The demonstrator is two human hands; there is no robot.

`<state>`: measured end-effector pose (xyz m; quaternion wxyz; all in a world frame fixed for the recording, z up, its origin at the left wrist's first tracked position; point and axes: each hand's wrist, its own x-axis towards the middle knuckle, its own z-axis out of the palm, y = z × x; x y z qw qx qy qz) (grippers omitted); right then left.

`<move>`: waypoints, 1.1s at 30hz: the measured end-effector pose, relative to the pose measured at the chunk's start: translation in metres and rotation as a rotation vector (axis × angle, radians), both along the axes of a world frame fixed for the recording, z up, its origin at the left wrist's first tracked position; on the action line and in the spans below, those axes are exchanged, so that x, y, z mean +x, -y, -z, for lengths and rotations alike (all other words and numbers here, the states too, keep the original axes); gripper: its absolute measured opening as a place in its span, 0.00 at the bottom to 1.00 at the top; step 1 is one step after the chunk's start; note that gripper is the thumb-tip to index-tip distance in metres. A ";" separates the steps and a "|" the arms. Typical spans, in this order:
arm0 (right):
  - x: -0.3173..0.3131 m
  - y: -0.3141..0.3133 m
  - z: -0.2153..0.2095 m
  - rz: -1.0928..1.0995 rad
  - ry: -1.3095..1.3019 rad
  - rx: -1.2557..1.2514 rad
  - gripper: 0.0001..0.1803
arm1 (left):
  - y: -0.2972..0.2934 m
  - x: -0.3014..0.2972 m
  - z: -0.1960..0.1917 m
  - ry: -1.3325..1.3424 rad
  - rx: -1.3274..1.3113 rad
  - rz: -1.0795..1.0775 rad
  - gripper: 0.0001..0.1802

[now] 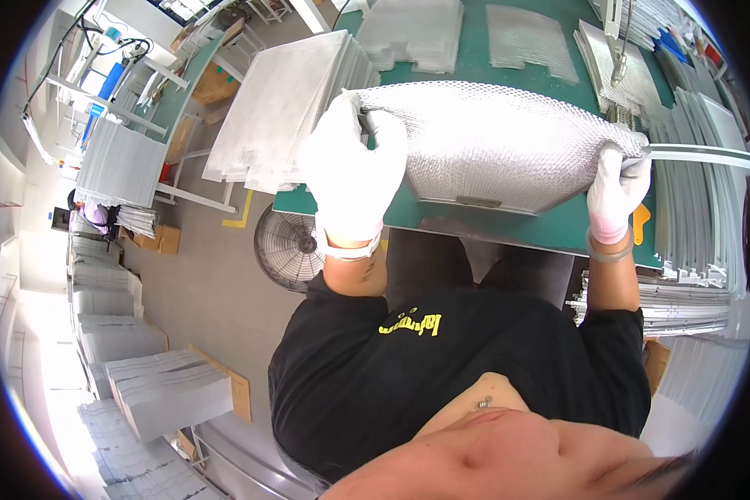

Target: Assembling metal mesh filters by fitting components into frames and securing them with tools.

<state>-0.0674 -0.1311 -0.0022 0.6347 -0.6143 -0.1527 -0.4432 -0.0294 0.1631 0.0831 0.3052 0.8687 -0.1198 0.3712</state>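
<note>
A silver metal mesh sheet [500, 137], bowed upward in the middle, is held in front of me above the green worktable [473, 54]. My left hand [354, 162], in a white glove, is closed on its left end, with thumb and fingers pinching the upper corner. At the other end my right hand [620, 185], also gloved in white, grips the right edge between thumb and fingers. Beneath the sheet's lower edge is a small dark slot or label that I cannot make out. A pale strip [700, 154] runs off to the right just beyond my right hand.
Stacks of mesh sheets [267, 100] stand at the table's left, with more mesh pieces [529, 42] at its far side. Long pale profiles [700, 208] are piled at the right, near an orange tool [640, 223]. A floor fan [290, 246] stands below the table's left edge.
</note>
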 end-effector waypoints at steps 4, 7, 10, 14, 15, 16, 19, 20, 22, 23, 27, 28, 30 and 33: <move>-0.002 -0.003 0.000 -0.029 0.033 -0.050 0.16 | 0.005 0.004 -0.004 0.023 0.080 -0.050 0.08; -0.004 -0.009 -0.002 0.000 0.038 -0.023 0.16 | 0.007 0.015 0.009 0.194 0.005 -0.016 0.13; -0.004 -0.008 -0.003 0.012 0.045 -0.028 0.16 | 0.000 0.025 0.027 0.236 0.010 0.051 0.18; -0.001 -0.003 -0.003 -0.037 0.003 -0.002 0.15 | 0.000 0.049 0.052 0.356 -0.374 0.365 0.21; 0.000 -0.002 -0.005 -0.045 -0.035 0.013 0.15 | 0.001 0.050 0.054 0.386 -0.460 0.393 0.22; 0.002 0.000 -0.005 -0.015 -0.022 0.014 0.14 | 0.000 0.051 0.054 0.097 -0.802 0.802 0.18; 0.003 0.006 -0.001 -0.053 -0.044 0.067 0.13 | -0.004 0.050 0.042 0.060 -0.557 0.883 0.13; 0.001 0.017 0.004 -0.115 -0.066 0.008 0.10 | -0.001 0.048 0.041 0.016 -0.675 0.903 0.10; 0.000 0.019 0.006 -0.060 -0.102 -0.067 0.11 | -0.012 0.051 0.049 0.013 -0.623 0.796 0.09; -0.002 0.019 0.005 -0.013 -0.126 -0.134 0.11 | -0.014 0.051 0.053 0.018 -0.556 0.688 0.09; 0.004 -0.008 -0.012 0.044 -0.044 -0.033 0.11 | -0.011 0.047 0.063 0.156 -0.618 0.731 0.11; 0.004 -0.012 -0.017 0.104 -0.079 -0.026 0.12 | -0.015 0.047 0.065 0.123 -0.597 0.722 0.12; 0.001 -0.002 -0.008 0.076 -0.082 -0.031 0.12 | -0.012 0.038 0.064 0.089 -0.588 0.680 0.07; -0.006 -0.002 -0.006 0.020 -0.030 -0.077 0.11 | -0.008 0.033 0.064 0.093 -0.593 0.725 0.06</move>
